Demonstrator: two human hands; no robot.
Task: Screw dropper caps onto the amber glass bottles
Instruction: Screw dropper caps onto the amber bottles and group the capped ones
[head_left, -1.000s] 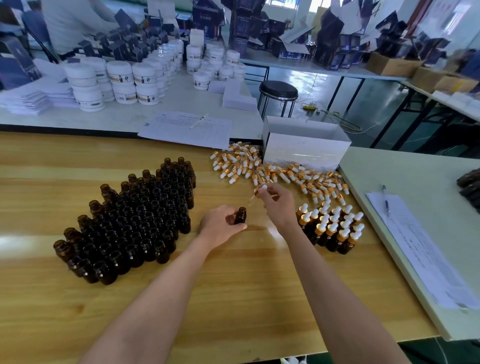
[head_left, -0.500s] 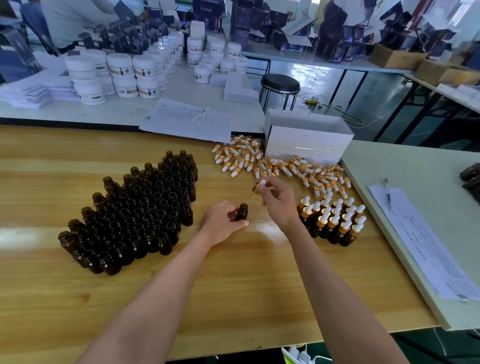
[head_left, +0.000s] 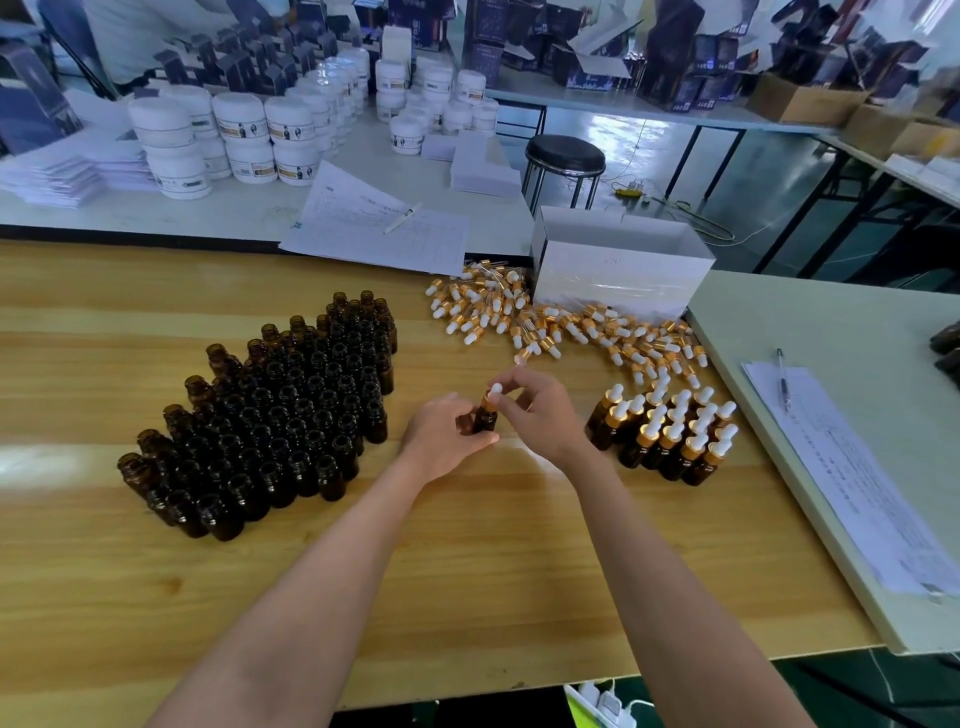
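Gold-collared, white-bulbed dropper cap, previously clear of the neck, now seated on small amber glass bottle, mid wooden table. Left hand grips bottle; right hand pinches cap. Threading judged begun.

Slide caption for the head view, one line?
Left hand holds an amber bottle; right hand pinches the dropper cap atop it.

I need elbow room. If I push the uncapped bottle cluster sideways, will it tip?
Probably slides as a block: the open amber bottles stand upright, packed close. Edge bottles may tip, being taller than wide. Tipped ones would likely roll on the smooth table.
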